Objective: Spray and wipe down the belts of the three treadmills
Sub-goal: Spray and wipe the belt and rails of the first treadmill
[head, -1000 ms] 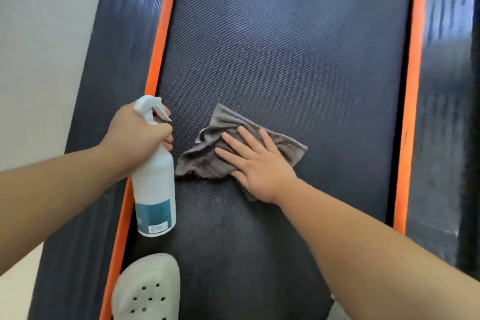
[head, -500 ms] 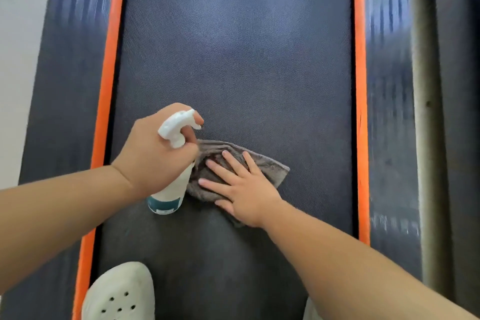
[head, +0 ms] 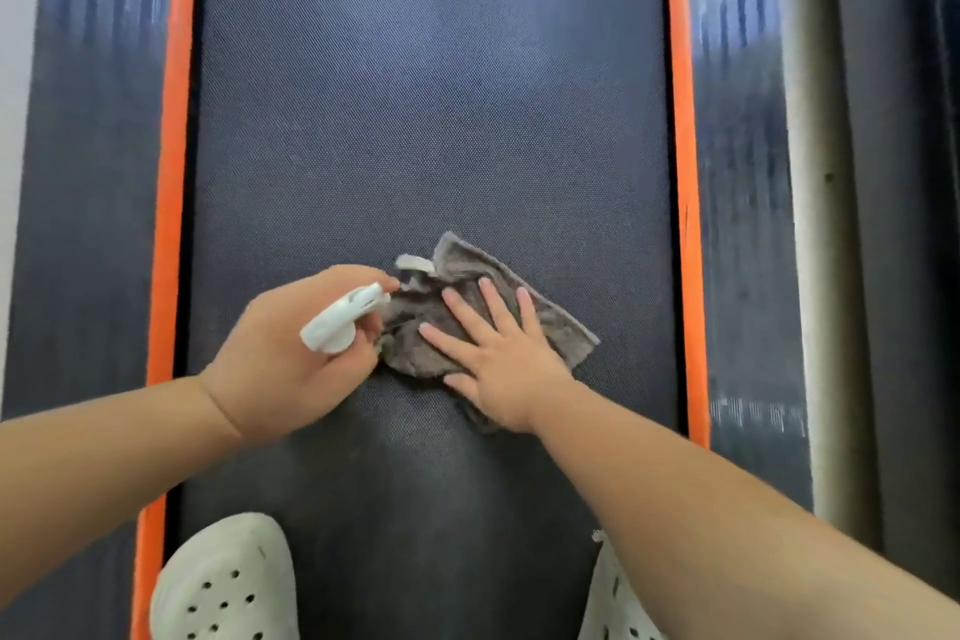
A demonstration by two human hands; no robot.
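A dark textured treadmill belt (head: 431, 109) runs up the middle of the view between two orange strips (head: 174, 172). On it lies a crumpled grey cloth (head: 550, 312). My right hand (head: 498, 353) presses flat on the cloth with fingers spread. My left hand (head: 280, 359) grips a white spray bottle (head: 345, 317) by its neck; only the trigger head and nozzle show, pointing toward the cloth, and the bottle's body is hidden behind the hand.
Dark ribbed side rails (head: 88, 146) flank the belt. Two white perforated clogs (head: 223, 582) stand on the belt's near end. A pale floor gap (head: 810, 224) and another dark deck (head: 904, 172) lie to the right.
My left hand has swung the bottle from upright at the left strip toward the middle, tilting its nozzle over the cloth. The cloth and right hand have slid toward the belt's centre.
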